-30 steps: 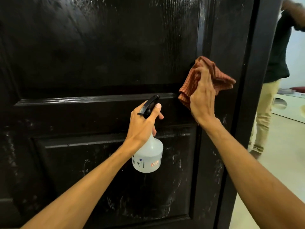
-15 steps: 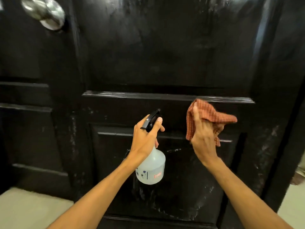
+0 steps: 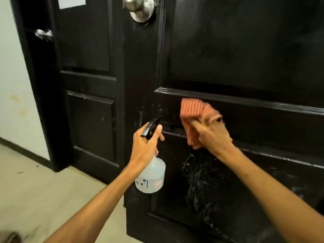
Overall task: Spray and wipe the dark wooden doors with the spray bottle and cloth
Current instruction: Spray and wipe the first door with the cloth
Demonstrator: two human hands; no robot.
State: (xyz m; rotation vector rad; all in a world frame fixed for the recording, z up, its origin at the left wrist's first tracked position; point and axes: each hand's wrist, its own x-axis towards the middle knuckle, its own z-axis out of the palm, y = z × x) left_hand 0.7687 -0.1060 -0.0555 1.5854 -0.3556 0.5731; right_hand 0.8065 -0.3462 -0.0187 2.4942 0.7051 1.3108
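left hand (image 3: pixel 145 146), right hand (image 3: pixel 214 137) both gripping, raised

Head-worn, wide-angle, facing forward and slightly down, close to the dark door (image 3: pixel 245 50); floor (image 3: pixel 35 199) at eight o'clock, knob (image 3: pixel 140 9) at twelve.

The door (image 3: pixel 236 50) stands right in front of you and fills the right of the scene, its knob (image 3: pixel 140 9) at the top near its left edge. Your left hand (image 3: pixel 145 148) holds the spray bottle (image 3: pixel 152 174) before that edge, the bottle hanging below your fist. To its right, your right hand (image 3: pixel 213 137) presses the cloth (image 3: pixel 194 118) against the door, just under the ledge (image 3: pixel 245 100) that crosses it. Wet streaks (image 3: pixel 198 181) lie on the panel below the cloth. A second door (image 3: pixel 91 50) stands farther off on the left, with a sheet of paper (image 3: pixel 71 2) on its top and another knob (image 3: pixel 43 34) just left of it. The wall (image 3: pixel 15 85) is at the far left, with the floor (image 3: pixel 43 199) below it.
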